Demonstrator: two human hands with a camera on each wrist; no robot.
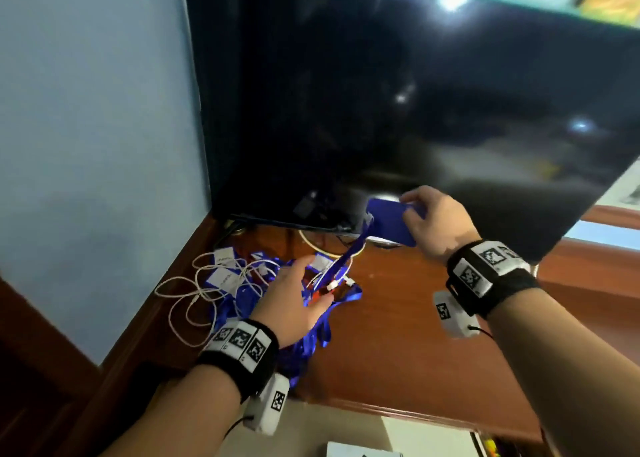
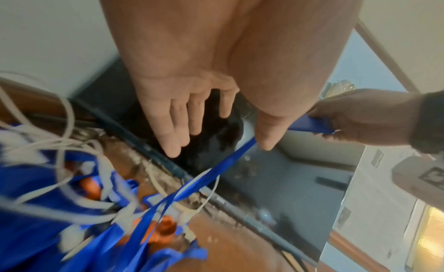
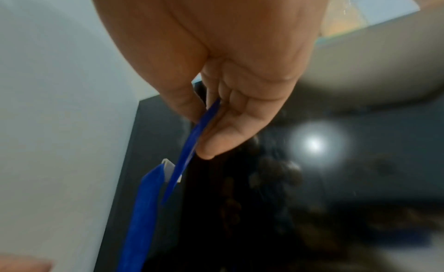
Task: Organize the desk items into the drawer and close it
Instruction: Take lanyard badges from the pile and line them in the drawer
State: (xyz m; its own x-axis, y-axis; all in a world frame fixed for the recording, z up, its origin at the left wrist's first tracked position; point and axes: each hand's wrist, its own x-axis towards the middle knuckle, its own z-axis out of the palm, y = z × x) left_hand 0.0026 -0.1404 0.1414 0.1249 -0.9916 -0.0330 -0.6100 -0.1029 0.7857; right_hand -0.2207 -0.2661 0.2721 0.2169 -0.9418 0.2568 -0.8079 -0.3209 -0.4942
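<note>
Lanyard badge [image 1: 391, 223] pinched flat in my right hand [image 1: 438, 223], raised over the desk [image 1: 433, 335].
Its long axis runs ten to four; the blue strap [image 1: 341, 261] trails toward seven, under my left hand [image 1: 294, 302], fingers relaxed above the tangled pile [image 1: 235, 283].

— What does the left wrist camera catch?

— The left hand [image 2: 192, 97] from below, fingers [image 2: 168, 131] straight and spread, holding nothing, its thumb tip just beside a taut blue lanyard strap [image 2: 216, 169].

— Where does the strap run?

— Up to a blue card holder [image 2: 310, 126] pinched in the right hand [image 2: 367, 120], and down into a blurred heap of blue lanyards [image 2: 40, 223] tangled with white cables [image 2: 69, 122] on the wooden desk [image 2: 230, 245].

— Behind them?

— The dark screen [image 2: 283, 188] of a monitor.
</note>
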